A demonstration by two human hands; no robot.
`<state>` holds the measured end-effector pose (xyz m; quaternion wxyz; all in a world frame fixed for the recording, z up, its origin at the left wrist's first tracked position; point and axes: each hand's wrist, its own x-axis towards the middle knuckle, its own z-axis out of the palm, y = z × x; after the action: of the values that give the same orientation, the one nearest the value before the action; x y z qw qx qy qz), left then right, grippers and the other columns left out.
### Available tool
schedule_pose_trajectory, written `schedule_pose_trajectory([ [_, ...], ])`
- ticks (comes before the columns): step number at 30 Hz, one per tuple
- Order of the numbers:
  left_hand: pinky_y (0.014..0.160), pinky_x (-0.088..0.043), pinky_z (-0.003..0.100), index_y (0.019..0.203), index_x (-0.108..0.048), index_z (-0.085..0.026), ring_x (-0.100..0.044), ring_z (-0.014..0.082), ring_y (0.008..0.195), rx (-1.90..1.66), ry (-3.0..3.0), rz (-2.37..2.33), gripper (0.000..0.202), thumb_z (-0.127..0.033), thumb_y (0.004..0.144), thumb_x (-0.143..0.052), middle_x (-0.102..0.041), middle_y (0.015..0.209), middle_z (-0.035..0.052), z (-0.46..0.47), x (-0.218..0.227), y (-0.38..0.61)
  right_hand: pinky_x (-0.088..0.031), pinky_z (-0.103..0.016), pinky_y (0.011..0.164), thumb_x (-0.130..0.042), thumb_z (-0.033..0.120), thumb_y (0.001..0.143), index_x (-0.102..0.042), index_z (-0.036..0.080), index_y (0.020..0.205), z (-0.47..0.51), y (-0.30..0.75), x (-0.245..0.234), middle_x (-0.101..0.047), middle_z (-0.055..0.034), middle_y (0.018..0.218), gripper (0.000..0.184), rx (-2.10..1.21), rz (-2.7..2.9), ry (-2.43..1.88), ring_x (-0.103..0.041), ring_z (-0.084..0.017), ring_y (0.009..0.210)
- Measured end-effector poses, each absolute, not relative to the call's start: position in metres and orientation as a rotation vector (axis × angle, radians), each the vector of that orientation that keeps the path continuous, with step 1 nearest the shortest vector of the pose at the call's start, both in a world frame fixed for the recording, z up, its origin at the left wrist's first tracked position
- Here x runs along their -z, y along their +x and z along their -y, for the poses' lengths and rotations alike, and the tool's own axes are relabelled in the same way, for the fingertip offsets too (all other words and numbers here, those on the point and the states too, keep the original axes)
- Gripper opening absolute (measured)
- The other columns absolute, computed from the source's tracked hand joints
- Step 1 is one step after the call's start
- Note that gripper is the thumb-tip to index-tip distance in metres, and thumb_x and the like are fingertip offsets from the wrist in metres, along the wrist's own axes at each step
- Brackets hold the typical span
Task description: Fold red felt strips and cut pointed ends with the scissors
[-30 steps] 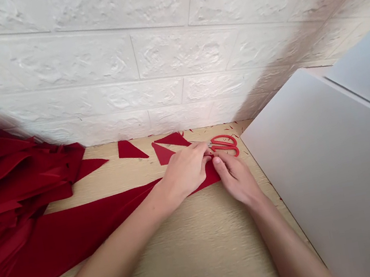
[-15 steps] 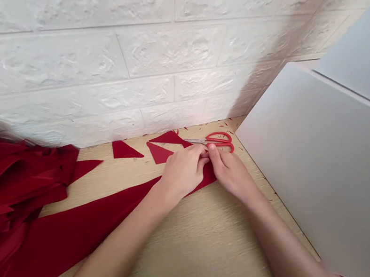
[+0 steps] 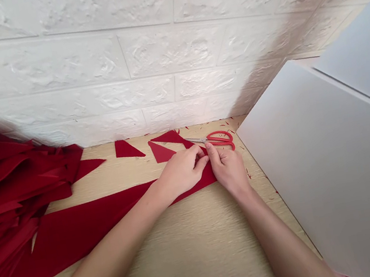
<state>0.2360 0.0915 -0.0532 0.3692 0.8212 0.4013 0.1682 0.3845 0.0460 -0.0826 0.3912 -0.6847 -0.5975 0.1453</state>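
A long strip of dark red fabric [image 3: 88, 222] runs across the table from the left, its narrow end between my hands. My left hand [image 3: 185, 169] pinches the upper edge near that end. Close beside it, my right hand [image 3: 228, 166] grips the very end of the strip, thumb on top and fingers curled. Just beyond my right hand lie scissors with red handles [image 3: 219, 138], touched by neither hand as far as I can see. Several cut red fabric pieces [image 3: 128, 149] rest behind my left hand, some overlapping near the scissor blades.
At the left, a large heap of red fabric [image 3: 1, 175] reaches the wall. A white brick-patterned wall [image 3: 148, 52] closes off the back of the wooden table [image 3: 189, 243]. On the right stands a pale grey panel [image 3: 347, 167]. Small red scraps [image 3: 239, 141] are scattered by the scissors.
The strip has shifted slightly to the right at its left part, opening a small gap by the heap. My fingers have moved a little apart at the strip's end.
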Motion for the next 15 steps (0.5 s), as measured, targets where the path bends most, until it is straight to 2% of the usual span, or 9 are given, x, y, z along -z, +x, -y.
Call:
schedule_pose_trajectory([
  [3,0.067,-0.046,0.034,0.104,-0.062,-0.019,-0.068,0.0248,0.08,-0.288,2.134,-1.12,0.033,-0.048,0.096,-0.049,-0.073,0.092,0.0081,-0.088,0.053,0.227,-0.023,-0.03,0.049,-0.041,0.06,0.099,-0.036,0.022,0.05,-0.044,0.387,0.082,-0.034,0.0018,0.046,0.063,-0.332,1.436,-1.747,-0.032,-0.012,0.045],
  [7,0.074,-0.047,0.034,0.109,-0.065,-0.018,-0.068,0.0262,0.088,-0.073,2.127,-1.083,0.052,-0.065,0.09,-0.051,-0.074,0.105,0.0107,-0.088,0.05,0.2,-0.024,-0.028,0.049,-0.043,0.056,0.099,-0.038,0.022,0.05,-0.041,0.391,0.082,-0.033,0.0032,0.048,0.06,-0.262,1.366,-1.727,-0.032,-0.011,0.047],
  [9,0.074,-0.046,0.033,0.102,-0.066,-0.019,-0.067,0.0256,0.088,0.03,2.121,-1.085,0.054,-0.069,0.088,-0.051,-0.073,0.104,0.0098,-0.088,0.048,0.181,-0.024,-0.028,0.049,-0.042,0.056,0.098,-0.032,0.022,0.05,-0.04,0.392,0.081,-0.03,0.0038,0.049,0.06,-0.237,1.33,-1.717,-0.029,-0.01,0.048],
  [15,0.066,-0.037,0.033,0.081,-0.059,-0.022,-0.06,0.0249,0.074,0.228,2.189,-1.384,0.059,-0.076,0.089,-0.038,-0.069,0.081,0.007,-0.081,0.047,0.119,-0.024,-0.028,0.049,-0.041,0.056,0.097,-0.026,0.025,0.051,-0.038,0.392,0.079,-0.025,0.0042,0.051,0.058,-0.197,1.29,-1.694,-0.025,-0.01,0.049],
])
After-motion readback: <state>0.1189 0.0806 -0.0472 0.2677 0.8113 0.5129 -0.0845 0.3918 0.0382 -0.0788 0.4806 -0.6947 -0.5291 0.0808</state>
